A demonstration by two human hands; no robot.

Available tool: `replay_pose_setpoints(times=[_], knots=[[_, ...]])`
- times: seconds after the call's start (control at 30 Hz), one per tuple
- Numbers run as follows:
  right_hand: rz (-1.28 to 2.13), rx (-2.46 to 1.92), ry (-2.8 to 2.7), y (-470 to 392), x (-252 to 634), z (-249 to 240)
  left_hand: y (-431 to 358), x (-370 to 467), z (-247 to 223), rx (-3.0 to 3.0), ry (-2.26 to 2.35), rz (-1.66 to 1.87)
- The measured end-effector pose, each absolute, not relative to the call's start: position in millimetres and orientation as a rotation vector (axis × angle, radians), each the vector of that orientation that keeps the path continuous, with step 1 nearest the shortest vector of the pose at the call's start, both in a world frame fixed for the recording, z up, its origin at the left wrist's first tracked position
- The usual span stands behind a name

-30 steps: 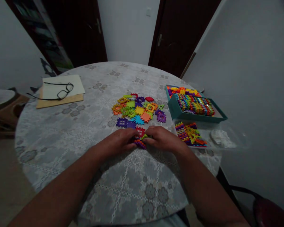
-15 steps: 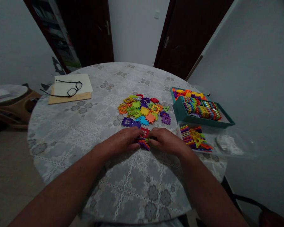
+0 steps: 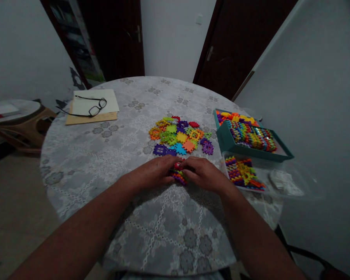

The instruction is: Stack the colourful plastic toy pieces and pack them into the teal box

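Between my two hands stands a small stack of colourful notched plastic building tiles [image 3: 179, 178], with red, green, orange and purple edges. My left hand [image 3: 154, 170] grips its left side with curled fingers. From the right, my right hand [image 3: 204, 173] closes on the same stack, fingertips bent over the top near a red tile. The fingers hide much of the stack. Just beyond lies a loose pile of such tiles [image 3: 181, 137] in yellow, green, orange, blue and purple. A dark purple window tile [image 3: 160, 149] lies at its near left edge.
At right, a teal box [image 3: 245, 151] holds rows of tiles, beside a clear plastic tray [image 3: 294, 177] with more tiles and a white packet. Black glasses [image 3: 94, 111] rest on paper and a board [image 3: 109, 116] at left. A patterned cloth [image 3: 151, 229] covers the round table.
The view has shifted slightly, so the table things appear a little further right. My fingers have moved closer together over the red tile on the stack.
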State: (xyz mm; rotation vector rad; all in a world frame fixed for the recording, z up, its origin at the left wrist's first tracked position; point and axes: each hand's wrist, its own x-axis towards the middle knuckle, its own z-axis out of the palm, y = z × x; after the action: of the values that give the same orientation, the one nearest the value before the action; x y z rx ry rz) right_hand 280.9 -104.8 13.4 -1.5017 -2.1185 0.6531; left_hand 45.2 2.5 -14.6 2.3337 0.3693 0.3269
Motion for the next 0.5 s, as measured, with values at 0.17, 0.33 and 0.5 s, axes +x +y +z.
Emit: replay_pose_setpoints(times=[0.17, 0.33, 0.5], knots=[[0.645, -1.483, -2.133, -103.6, 281.4, 8.8, 1.8, 45.6, -12.6, 2.321, 0.359, 0.321], [0.621, -1.473, -2.158, -103.6, 280.5, 7.7, 1.6, 47.5, -15.9, 2.323, 0.338, 0.324], [0.699, -1.499, -2.207, -109.4, 286.7, 20.5, 0.1, 48.6, -17.1, 2.300, 0.320, 0.361]])
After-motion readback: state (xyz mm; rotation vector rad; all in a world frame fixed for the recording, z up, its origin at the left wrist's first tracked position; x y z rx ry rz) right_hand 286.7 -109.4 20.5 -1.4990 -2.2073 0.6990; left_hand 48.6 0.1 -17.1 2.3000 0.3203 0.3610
